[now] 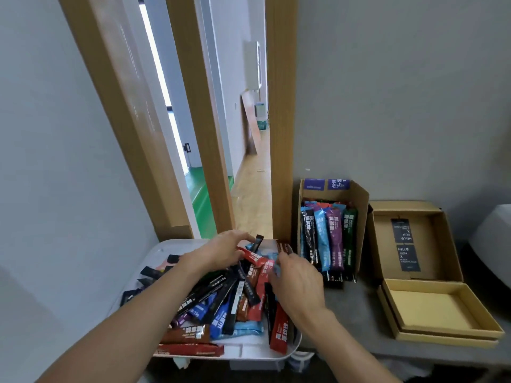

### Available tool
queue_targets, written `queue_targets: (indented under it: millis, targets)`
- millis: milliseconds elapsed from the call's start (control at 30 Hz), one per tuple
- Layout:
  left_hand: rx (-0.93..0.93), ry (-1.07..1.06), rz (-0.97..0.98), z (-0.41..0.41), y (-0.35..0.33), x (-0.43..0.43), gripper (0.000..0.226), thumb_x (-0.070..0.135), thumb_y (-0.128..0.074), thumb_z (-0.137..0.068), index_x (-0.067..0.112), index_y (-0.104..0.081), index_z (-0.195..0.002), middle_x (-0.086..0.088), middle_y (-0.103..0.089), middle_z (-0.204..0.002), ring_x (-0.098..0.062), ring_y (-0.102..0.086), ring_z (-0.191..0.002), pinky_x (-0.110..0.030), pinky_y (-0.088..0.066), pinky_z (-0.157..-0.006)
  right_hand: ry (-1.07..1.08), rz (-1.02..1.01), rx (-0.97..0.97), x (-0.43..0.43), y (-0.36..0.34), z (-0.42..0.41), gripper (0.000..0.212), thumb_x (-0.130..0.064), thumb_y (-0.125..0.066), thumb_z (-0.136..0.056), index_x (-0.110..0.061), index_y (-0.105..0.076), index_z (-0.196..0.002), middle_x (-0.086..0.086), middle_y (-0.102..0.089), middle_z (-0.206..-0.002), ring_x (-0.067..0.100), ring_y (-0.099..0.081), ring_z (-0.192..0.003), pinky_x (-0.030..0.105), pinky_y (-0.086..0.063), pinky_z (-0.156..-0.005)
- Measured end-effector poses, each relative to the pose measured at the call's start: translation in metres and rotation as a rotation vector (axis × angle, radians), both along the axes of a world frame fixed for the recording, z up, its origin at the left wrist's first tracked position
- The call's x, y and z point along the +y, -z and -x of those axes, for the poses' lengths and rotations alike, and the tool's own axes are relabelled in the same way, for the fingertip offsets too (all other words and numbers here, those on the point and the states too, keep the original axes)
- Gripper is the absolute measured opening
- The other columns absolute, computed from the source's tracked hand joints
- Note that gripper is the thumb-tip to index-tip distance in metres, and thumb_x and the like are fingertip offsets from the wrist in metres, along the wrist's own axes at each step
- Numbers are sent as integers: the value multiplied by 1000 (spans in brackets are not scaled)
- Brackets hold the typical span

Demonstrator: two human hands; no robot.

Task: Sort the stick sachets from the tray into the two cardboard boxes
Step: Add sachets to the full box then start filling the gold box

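Mixed stick sachets (221, 308) lie heaped in a white plastic tray (276, 355) on the grey tabletop (359, 313). The left hand (221, 251) pinches a slim black sachet (258, 241), tipped end-up, likely to free it from the pile. The right hand (300, 286) curls into the heap; what it grips, I cannot tell. Just beside, a tall cardboard box (362, 217) holds sachets upright; the flat open-lidded cardboard box (431, 308) farther right holds none.

Bare left grip (221, 251), bare right grip (297, 283), both forearms (124, 322) bare to the frame edge

Sachets (221, 308) in tray (249, 352), boxes (356, 197) right
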State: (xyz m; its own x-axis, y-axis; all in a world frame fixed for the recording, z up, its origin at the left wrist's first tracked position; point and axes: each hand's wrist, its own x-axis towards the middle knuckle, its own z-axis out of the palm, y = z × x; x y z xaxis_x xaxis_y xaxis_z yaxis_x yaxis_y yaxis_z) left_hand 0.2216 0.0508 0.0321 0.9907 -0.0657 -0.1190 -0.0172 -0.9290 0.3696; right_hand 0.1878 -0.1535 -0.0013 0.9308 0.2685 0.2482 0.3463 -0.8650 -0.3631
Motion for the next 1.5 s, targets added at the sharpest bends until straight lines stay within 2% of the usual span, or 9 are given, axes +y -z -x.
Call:
queue_targets:
  millis: [167, 367, 533, 800, 933, 1067, 1233, 1367, 1500]
  targets:
    - [66, 95, -25, -10, 7, 4, 35, 22, -58, -103, 32, -62, -136, 1, -62, -139, -21, -58, -128, -43, -47, -110, 43, 173, 45, 28, 6, -4, 27, -18, -47, -105, -14, -55, -131, 8, -63, -127, 26, -60, -117, 35, -55, -82]
    - [131, 174, -69, -7, 1, 21, 30, 28, -69, -94, 32, -72, -124, 6, -69, -120, -13, -64, -105, -36, -53, -99, 88, 244, 136, 43, 8, 0, 32, -15, -52, -102, -10, -51, -134, 13, -61, -132, 32, -60, -121, 42, -47, -100]
    - [87, 205, -50, -9, 4, 30, 17, 27, -72, -91, 30, -73, -108, 12, -70, -105, -11, -65, -99, -31, -52, -89, 142, 49, 181, 45, 6, -9, 27, -8, -51, -102, -7, -56, -128, 11, -71, -119, 29, -69, -108, 37, -52, -86]
    - [-32, 200, 58, -10, -8, 45, 19, 22, -69, -96, 24, -67, -114, 8, -72, -113, -11, -65, -108, -35, -53, -100, 217, -289, 247, 43, 8, -15, 27, -16, -80, -88, -16, -66, -111, 0, -75, -99, 21, -73, -94, 38, -61, -83]
    - [-71, 138, 208, -8, -12, 48, 21, 24, -63, -101, 24, -58, -122, 3, -71, -119, -14, -67, -108, -43, -54, -101, 239, -413, 210, 42, 3, -13, 39, -20, -84, -86, -25, -68, -122, -6, -76, -107, 17, -72, -103, 34, -60, -89]
    - [-91, 3, 608, 2, -15, 43, 15, 20, -53, -107, 21, -49, -122, -2, -76, -115, -15, -72, -110, -45, -53, -106, 257, -437, 141, 38, -3, -14, 50, -22, -81, -90, -20, -62, -136, -2, -75, -114, 17, -70, -105, 37, -59, -92]
    - [118, -179, 916, 17, -23, 29, 25, 11, -42, -107, 15, -36, -131, -17, -65, -100, -25, -74, -83, -35, -61, -65, 247, -526, 91, 38, -11, -12, 56, -24, -81, -90, -19, -59, -140, -6, -74, -121, 11, -70, -106, 35, -61, -93]
    - [191, -252, 1007, 20, -20, 21, 35, 6, -47, -98, 13, -37, -131, -19, -57, -91, -23, -59, -69, -38, -52, -59, 210, -694, 13, 43, -20, -11, 51, -24, -83, -88, -23, -62, -134, -19, -69, -107, -5, -66, -95, 25, -59, -91]
    - [261, -135, 1080, 28, -20, 18, 51, 28, -67, -85, 12, -45, -129, -24, -64, -116, -23, -63, -88, -38, -50, -67, 147, -876, -1, 41, -36, -12, 46, -26, -83, -88, -25, -63, -130, -21, -70, -111, -6, -66, -102, 18, -55, -91]
